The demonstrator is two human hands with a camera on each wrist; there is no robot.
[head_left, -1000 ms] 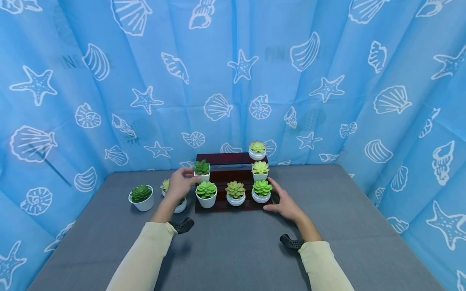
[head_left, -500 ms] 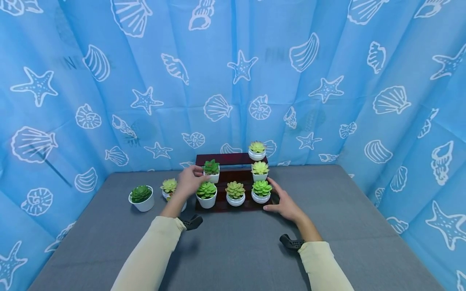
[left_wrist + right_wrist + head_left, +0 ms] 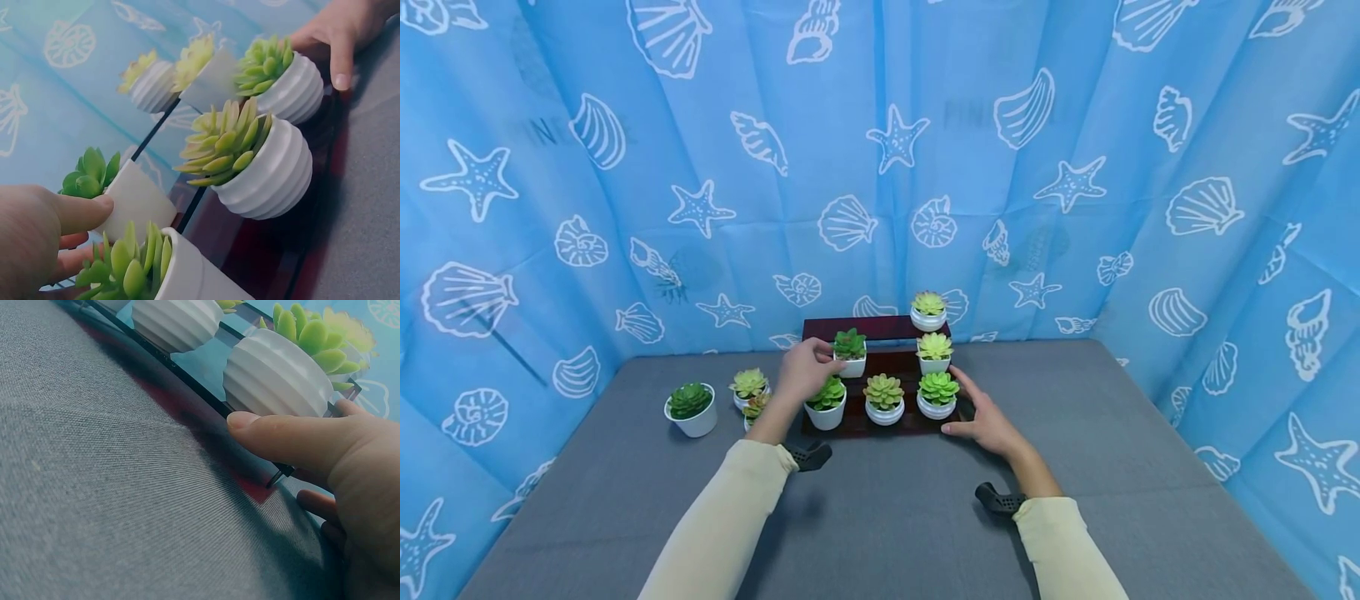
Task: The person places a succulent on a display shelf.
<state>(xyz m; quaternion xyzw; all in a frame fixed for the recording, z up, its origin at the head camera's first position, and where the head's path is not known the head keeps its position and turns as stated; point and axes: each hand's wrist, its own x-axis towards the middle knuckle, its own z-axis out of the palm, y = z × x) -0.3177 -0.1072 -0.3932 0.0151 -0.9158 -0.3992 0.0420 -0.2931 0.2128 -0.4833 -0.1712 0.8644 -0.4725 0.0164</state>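
Note:
My left hand [image 3: 806,370] pinches a square white pot with a dark green succulent [image 3: 850,351], thumb on the near side, at the middle tier of a dark red stepped display stand [image 3: 880,427]. In the left wrist view the thumb presses against this potted succulent [image 3: 139,199]; whether its base touches the tier is hidden. At the stand's right end, my right hand [image 3: 988,425] grips the stand. The right wrist view has its thumb [image 3: 275,434] on the front edge, beside a ribbed white pot with a bright green succulent [image 3: 275,375].
Three potted succulents line the bottom tier, the middle one [image 3: 884,398] olive-tinted. Yellow-green ones stand on the right of the middle tier [image 3: 934,352] and top tier [image 3: 928,310]. Left on the grey table [image 3: 895,525] are a dark green one [image 3: 692,408] and two others, one partly hidden.
My left hand has moved to the right along the middle tier with the dark green potted succulent, from the left end toward the middle. My right hand stays at the stand's right end.

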